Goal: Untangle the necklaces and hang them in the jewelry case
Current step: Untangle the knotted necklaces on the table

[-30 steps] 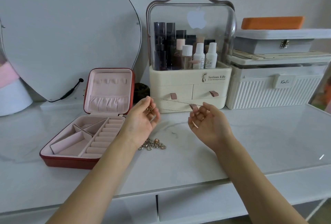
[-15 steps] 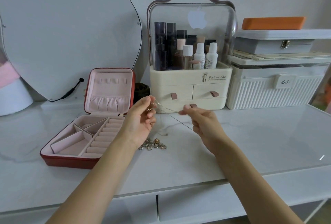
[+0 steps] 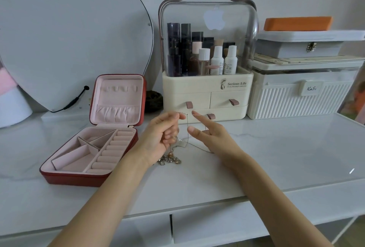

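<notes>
two bare forearms run up from the bottom edge, both without sleeves as far as the view reaches. no watch, bracelet or band shows at either wrist. the left hand point(image 3: 160, 138) and the right hand point(image 3: 211, 138) are ungloved, with short, unpainted-looking nails. a small gold glint sits low among the left hand's fingers; it may be a ring, though the blur there leaves that unsure.
</notes>
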